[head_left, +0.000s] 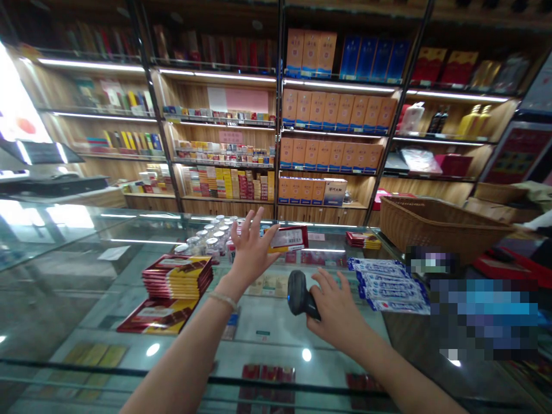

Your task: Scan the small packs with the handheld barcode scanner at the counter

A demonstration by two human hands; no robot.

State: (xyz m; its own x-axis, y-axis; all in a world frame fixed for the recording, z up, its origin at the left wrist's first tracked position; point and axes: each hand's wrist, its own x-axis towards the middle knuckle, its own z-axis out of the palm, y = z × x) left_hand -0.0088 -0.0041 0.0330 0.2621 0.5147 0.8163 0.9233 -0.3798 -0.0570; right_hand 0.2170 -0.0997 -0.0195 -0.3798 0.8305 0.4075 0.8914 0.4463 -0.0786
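In the middle of the head view, my left hand (251, 244) grips a chocolate bar (292, 238) in a red and yellow wrapper, its pale printed back partly facing me. My right hand (334, 305) is wrapped around the handle of a black barcode scanner (298, 293), whose head is below the bar and apart from it. Left of my forearm, a stack of similar chocolate bars (176, 277) rises on the glass counter (276, 322), with more bars lying in front of it. A few more bars (363, 240) lie at the far right of the counter.
Blue and white packets (388, 284) lie to the right, beside a wicker basket (440, 224). Several small lidded jars (211, 234) stand behind my left hand. Shelves with orange boxes (338, 109) and small packs line the back wall. A dark machine (56, 187) sits far left.
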